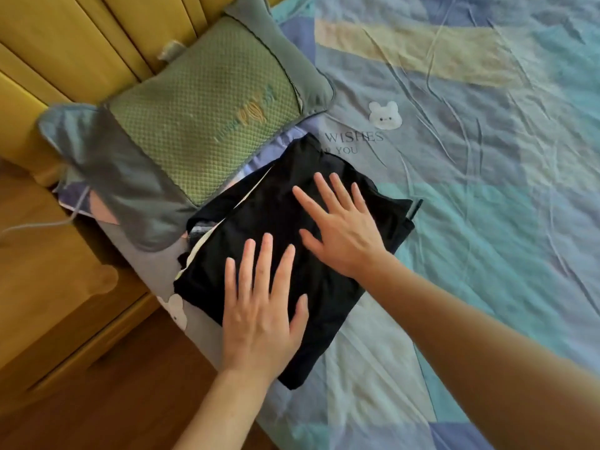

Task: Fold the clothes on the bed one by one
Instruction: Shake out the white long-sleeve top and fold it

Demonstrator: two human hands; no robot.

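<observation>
Pressing one left hand and one right hand, fingers straight, flat on one folded black garment running diagonally beside one pillow.

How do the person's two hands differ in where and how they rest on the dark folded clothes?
The left hand lies near the pile's near edge, while the right hand lies farther in, towards the pillow. The left fingers point straight ahead; the right fingers angle leftward. Both rest flat, fingers spread, on the dark folded clothes.

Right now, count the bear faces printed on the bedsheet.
2. One white bear face sits above the "WISHES" lettering, right of the pillow; another bear face is at the bed's edge beside the left hand. Others may be hidden.
</observation>
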